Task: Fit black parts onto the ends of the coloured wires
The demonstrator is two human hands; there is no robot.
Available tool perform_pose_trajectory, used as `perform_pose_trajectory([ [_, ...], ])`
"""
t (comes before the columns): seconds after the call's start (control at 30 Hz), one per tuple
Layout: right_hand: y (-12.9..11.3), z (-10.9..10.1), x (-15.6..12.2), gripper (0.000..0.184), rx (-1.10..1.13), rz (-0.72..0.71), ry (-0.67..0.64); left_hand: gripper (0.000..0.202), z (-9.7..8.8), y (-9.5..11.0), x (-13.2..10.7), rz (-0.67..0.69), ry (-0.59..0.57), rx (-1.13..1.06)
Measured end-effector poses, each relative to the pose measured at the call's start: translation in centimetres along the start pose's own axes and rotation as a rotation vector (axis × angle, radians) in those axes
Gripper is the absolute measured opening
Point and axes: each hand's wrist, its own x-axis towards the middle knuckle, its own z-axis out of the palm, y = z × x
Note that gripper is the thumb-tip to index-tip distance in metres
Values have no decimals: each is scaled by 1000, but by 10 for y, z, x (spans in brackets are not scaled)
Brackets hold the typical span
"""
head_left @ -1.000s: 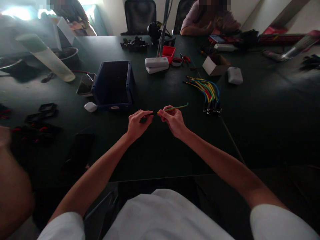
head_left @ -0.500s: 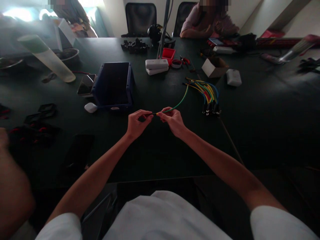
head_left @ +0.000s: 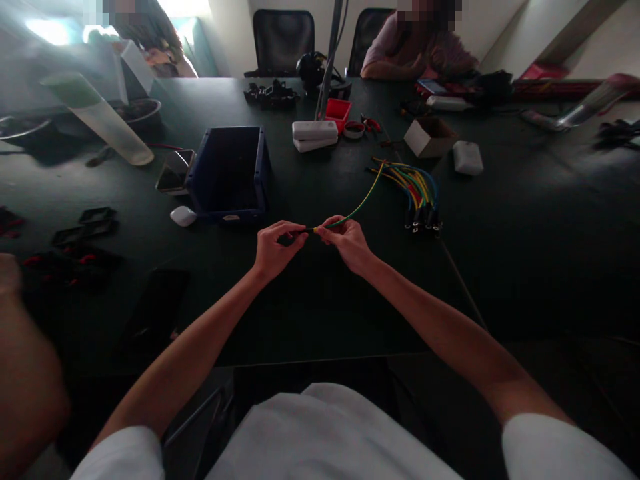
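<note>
My left hand [head_left: 274,248] is closed in a pinch on a small black connector [head_left: 289,235] at the end of a green and yellow wire [head_left: 361,203]. My right hand [head_left: 347,241] pinches the same wire just to the right of the connector. The wire's free end curves up and away toward a bundle of coloured wires [head_left: 415,190] with black plugs lying on the dark table [head_left: 310,300]. Both hands hover just above the table's middle.
A dark blue open bin [head_left: 230,172] stands beyond my left hand, with a phone [head_left: 173,170] and a white earbud case [head_left: 183,215] beside it. Black parts [head_left: 85,230] lie left. White boxes [head_left: 314,135], a red tray [head_left: 338,110] and a cardboard box [head_left: 429,137] sit further back. Other people sit at the far side.
The wire's free end has swung from pointing right to arching up toward the coloured bundle. Both hands have stayed in nearly the same place.
</note>
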Motion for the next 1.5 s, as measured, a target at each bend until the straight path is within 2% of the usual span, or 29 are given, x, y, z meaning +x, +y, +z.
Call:
perform_pose_trajectory([
  [0.57,1,0,0,25,-32,-41,10,19,-1,0,2,11,-32,9],
  [1.5,0,2,0,29,-108,-7,16,14,2,1,0,-45,-75,-22],
])
